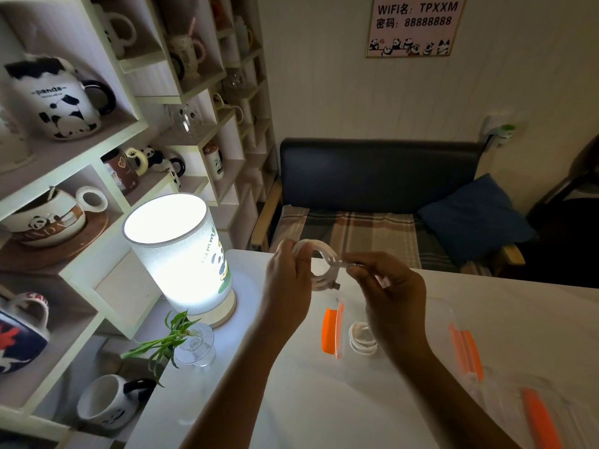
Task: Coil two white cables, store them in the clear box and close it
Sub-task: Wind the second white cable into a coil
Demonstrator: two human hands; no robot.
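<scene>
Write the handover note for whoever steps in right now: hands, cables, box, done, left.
Left hand grips the coil of the second cable, held above the table.
Right hand pinches that cable's loose end by the coil.
First cable lies coiled inside the clear box, which stands open.
Lid with orange clips lies on the table to the right.
Done: one cable stored.
Left: finish this coil, put it in, close the lid.

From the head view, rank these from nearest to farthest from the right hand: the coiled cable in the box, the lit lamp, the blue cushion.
From the right hand:
1. Coiled cable, just below it, inside the clear box.
2. Lit lamp, across the table to its left.
3. Blue cushion, beyond the table on the bench, right.
</scene>
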